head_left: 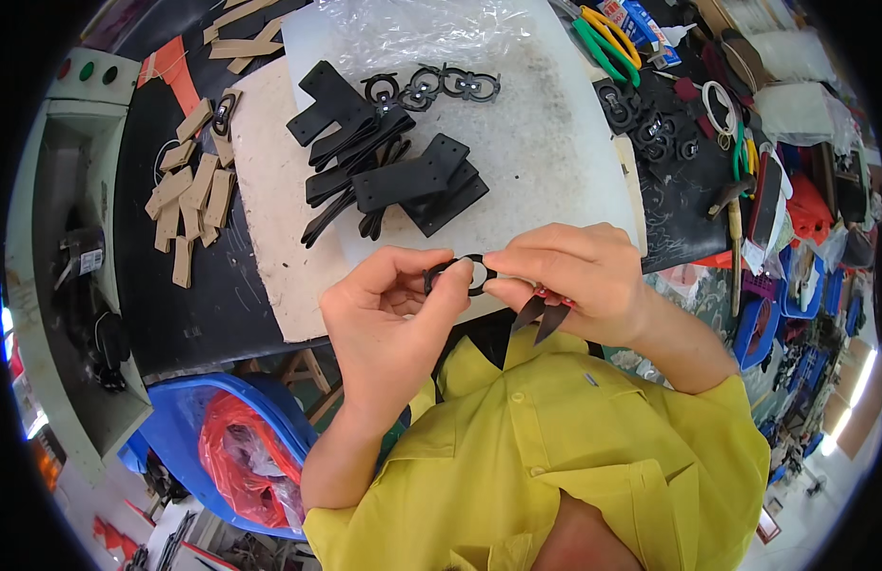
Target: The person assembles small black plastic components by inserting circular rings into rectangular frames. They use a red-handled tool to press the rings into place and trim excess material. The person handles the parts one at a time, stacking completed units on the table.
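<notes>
Just above my shirt front, both hands pinch a small black ring-shaped piece [488, 275], its pale opening facing up. My left hand [388, 305] grips its left side between thumb and fingers. On the other side, the thumb and fingertips of my right hand [579, 281] close on its edge. Small scissors [544, 317] are tucked in my right hand too, their dark blades pointing down toward me. Beyond the hands, a pile of black straps with punched holes [388, 186] lies on the white sheet. Several joined black ring pieces [469, 86] rest behind it.
Tan strips [188, 205] are scattered on the table's left. Green-handled and yellow-handled tools [598, 48] and black parts [655, 133] lie at the back right. A blue bin [188, 400] with a red bag stands below left. Clear plastic film [431, 33] covers the far end.
</notes>
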Tool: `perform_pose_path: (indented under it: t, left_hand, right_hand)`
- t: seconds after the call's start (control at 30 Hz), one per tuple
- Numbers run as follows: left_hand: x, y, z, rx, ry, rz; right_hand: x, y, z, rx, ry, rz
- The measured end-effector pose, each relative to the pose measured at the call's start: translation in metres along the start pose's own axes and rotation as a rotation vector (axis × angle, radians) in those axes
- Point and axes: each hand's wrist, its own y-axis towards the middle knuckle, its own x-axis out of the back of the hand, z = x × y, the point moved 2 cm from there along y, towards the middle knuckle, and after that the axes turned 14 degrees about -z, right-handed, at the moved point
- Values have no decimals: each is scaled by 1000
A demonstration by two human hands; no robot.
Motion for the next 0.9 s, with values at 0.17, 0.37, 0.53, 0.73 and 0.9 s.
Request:
perform_pose_path:
  t: [0.17,0.37,0.53,0.73,0.9]
  left_hand:
    - [-5,0,9,11,19,297]
    - [-7,-3,13,2,-396,-34]
    - [-7,-11,16,-130,-155,-129]
    - [-10,-10,25,-423,-48,-240]
    - [-5,-9,23,-216,-90,-191]
  right_hand:
    - [2,10,-3,80,13,-9]
    - [-3,6,8,-676,242,45]
    - [-4,5,4,-940,355,-25]
    - [-9,1,3,-714,215,-46]
    - [-7,-2,6,52,-99,9]
